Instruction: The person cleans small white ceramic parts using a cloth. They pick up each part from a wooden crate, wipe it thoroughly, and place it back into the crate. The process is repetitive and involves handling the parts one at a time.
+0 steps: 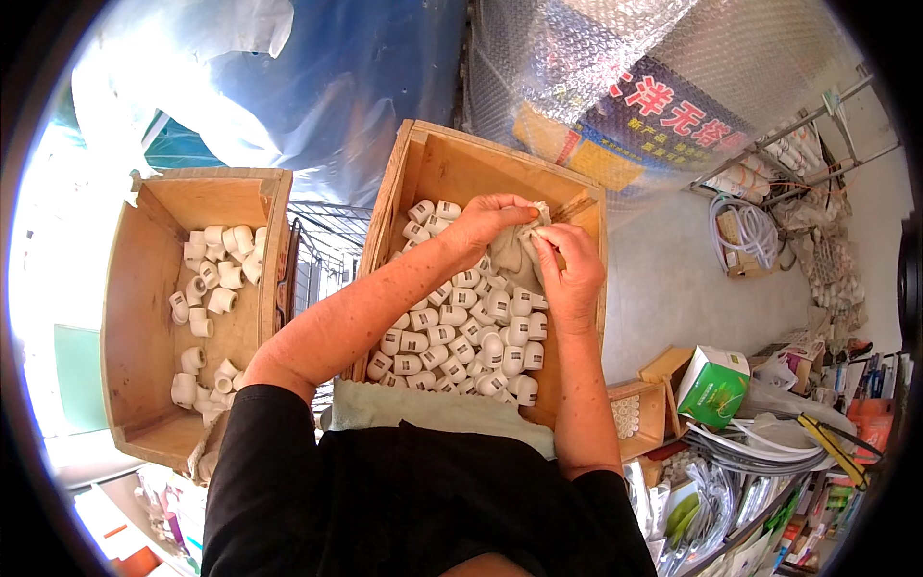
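Both hands meet over the far right part of a wooden box [505, 148]. My left hand [484, 225] pinches the upper edge of a soiled grey-beige cloth [513, 258] between thumb and fingers. Close beside it, my right hand [573, 270] grips the same cloth near its top right. The cloth hangs in folds above the box; whether it is a glove or a rag, I cannot tell. Many white plastic pipe elbows [461, 350] with small dark labels lie heaped in the box, some hidden under my left forearm and the cloth.
A second wooden box [119, 317] with white elbow fittings [216, 274] stands at left. A pale green towel [440, 415] covers the near edge of the middle box. Bubble wrap [649, 58] rises behind. Coiled hose [750, 234] and a green-white carton [714, 386] sit at right.
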{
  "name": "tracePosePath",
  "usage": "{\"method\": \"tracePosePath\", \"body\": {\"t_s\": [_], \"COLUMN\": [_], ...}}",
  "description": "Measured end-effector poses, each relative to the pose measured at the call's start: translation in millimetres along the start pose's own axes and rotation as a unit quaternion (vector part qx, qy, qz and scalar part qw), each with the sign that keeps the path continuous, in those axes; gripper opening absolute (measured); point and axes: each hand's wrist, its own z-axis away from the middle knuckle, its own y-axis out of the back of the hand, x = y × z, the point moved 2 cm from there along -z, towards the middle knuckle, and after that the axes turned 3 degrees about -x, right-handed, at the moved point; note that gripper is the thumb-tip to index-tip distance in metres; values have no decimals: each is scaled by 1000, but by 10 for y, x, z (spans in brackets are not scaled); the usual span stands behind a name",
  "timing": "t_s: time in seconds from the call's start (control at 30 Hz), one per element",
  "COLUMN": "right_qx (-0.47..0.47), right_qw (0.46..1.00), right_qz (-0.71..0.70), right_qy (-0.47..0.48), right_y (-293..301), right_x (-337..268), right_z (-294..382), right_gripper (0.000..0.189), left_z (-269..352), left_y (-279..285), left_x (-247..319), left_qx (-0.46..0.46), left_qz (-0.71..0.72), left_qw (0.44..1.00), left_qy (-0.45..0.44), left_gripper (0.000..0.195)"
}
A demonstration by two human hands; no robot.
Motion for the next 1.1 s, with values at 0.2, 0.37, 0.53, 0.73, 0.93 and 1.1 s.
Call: {"method": "tracePosePath", "body": {"t_s": [0.2,0.37,0.53,0.73,0.93,1.1], "right_qx": [10,18,35,51,66,70], "right_qw": [1000,1000,999,998,997,997], "right_qz": [-5,2,-4,-22,-8,-1], "right_qy": [6,3,-14,-37,-48,-46], "right_y": [-33,-39,-56,-63,-34,-19], "right_x": [22,23,12,46,43,42], "right_z": [25,27,25,43,52,37], "right_gripper": [14,14,15,16,16,16], "left_z": [3,24,9,26,13,37], "left_y": [-12,-49,-9,-55,-24,-49], "left_x": [-1,22,1,16,-11,2], "left_qx": [-7,-21,-37,-19,-46,-37], "left_qz": [25,13,21,25,4,-6], "left_qw": [999,999,999,999,999,999], "left_qy": [19,22,22,16,11,20], "left_gripper": [12,13,14,14,13,14]}}
